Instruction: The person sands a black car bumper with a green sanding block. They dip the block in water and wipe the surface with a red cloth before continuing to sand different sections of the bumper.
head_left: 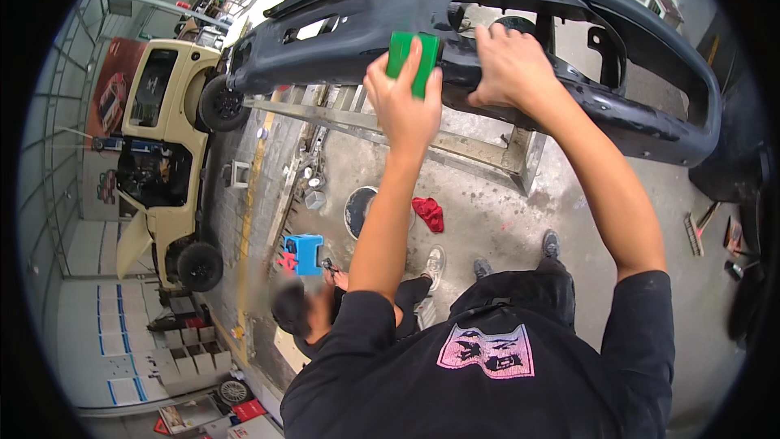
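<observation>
A dark grey car bumper (357, 16) spans the top of the view, with cut-out openings and glossy dark patches along its lower right bar. My left hand (404, 102) grips a green sanding block (413, 61), its index finger laid along the top, and presses it to the bumper's face left of the large opening. Just to the right, my right hand (510, 69) wraps over the bar below that opening, fingers at the upper edge and thumb near the lower edge. The block's underside is hidden.
A metal frame stand (479, 150) sits under the bumper. On the floor are a red cloth (428, 214), a round bucket (357, 210) and a blue box (304, 254). A person (305, 309) crouches near my left elbow. A beige vehicle (175, 154) stands at left, a broom (695, 236) at right.
</observation>
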`<action>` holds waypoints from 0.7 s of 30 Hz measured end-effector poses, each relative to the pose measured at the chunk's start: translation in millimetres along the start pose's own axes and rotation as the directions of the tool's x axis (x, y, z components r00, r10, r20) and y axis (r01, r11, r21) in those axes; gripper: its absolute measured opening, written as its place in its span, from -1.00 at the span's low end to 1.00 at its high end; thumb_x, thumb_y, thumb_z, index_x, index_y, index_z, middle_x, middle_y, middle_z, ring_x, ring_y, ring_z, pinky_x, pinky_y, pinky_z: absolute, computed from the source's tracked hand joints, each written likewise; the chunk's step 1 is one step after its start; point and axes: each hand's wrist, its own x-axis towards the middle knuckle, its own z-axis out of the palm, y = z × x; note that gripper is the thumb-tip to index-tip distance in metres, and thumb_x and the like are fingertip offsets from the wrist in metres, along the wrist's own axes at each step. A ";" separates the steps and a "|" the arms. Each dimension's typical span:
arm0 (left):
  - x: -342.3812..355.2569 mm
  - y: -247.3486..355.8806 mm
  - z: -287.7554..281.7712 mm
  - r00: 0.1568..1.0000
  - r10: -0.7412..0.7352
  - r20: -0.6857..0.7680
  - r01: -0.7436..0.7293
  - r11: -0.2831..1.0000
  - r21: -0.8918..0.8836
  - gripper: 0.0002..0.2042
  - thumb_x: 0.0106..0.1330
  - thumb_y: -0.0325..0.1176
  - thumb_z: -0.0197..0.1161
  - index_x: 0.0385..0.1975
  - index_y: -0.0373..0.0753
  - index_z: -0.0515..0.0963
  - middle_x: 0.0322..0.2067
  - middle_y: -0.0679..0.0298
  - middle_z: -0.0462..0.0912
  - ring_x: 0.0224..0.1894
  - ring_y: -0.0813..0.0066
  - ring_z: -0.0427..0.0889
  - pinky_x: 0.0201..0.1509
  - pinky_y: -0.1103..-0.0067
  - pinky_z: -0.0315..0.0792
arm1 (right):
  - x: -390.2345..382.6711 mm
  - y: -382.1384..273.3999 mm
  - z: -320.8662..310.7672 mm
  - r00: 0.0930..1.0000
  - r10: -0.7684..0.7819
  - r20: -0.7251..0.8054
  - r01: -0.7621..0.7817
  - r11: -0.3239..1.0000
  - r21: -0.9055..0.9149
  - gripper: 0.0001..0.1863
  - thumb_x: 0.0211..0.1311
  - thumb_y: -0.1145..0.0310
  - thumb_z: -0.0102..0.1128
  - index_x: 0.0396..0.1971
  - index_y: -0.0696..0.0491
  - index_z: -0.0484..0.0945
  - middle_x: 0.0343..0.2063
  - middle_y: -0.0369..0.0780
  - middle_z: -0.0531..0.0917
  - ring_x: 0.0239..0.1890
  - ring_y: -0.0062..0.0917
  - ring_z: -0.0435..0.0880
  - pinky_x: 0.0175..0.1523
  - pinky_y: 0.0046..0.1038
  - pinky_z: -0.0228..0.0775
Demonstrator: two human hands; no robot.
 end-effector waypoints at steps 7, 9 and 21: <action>48.0 -7.5 4.0 0.997 -0.062 -0.050 0.065 0.996 0.065 -0.48 0.16 -0.27 0.47 0.19 0.12 0.64 0.03 0.00 0.45 0.12 -0.03 0.43 0.28 0.22 0.33 | 0.4 -8.9 -0.2 0.997 -0.009 -0.082 0.015 0.998 0.069 -0.19 -0.34 -0.12 0.62 -0.16 0.17 0.52 -0.27 -0.06 0.71 -0.18 -0.23 0.76 -0.02 -0.32 0.62; 7.0 -12.9 -7.5 0.998 -0.036 0.052 0.035 0.999 0.032 -0.46 0.13 -0.29 0.48 0.20 0.11 0.64 0.02 0.00 0.45 0.12 0.00 0.41 0.29 0.23 0.32 | 0.2 -3.8 5.8 0.997 0.003 -0.074 -0.001 1.000 0.031 -0.18 -0.36 -0.13 0.63 -0.17 0.18 0.53 -0.28 -0.05 0.72 -0.18 -0.23 0.77 -0.03 -0.32 0.63; 5.5 -26.8 -12.7 0.976 0.197 0.096 -0.199 0.980 0.013 -0.46 0.17 -0.31 0.49 0.22 0.01 0.63 -0.01 0.04 0.41 0.10 0.07 0.41 0.30 0.27 0.29 | -1.4 -0.6 6.0 0.995 0.012 -0.096 -0.005 0.997 0.078 -0.26 -0.32 -0.02 0.66 -0.21 0.21 0.55 -0.33 -0.06 0.75 -0.23 -0.23 0.78 -0.07 -0.33 0.65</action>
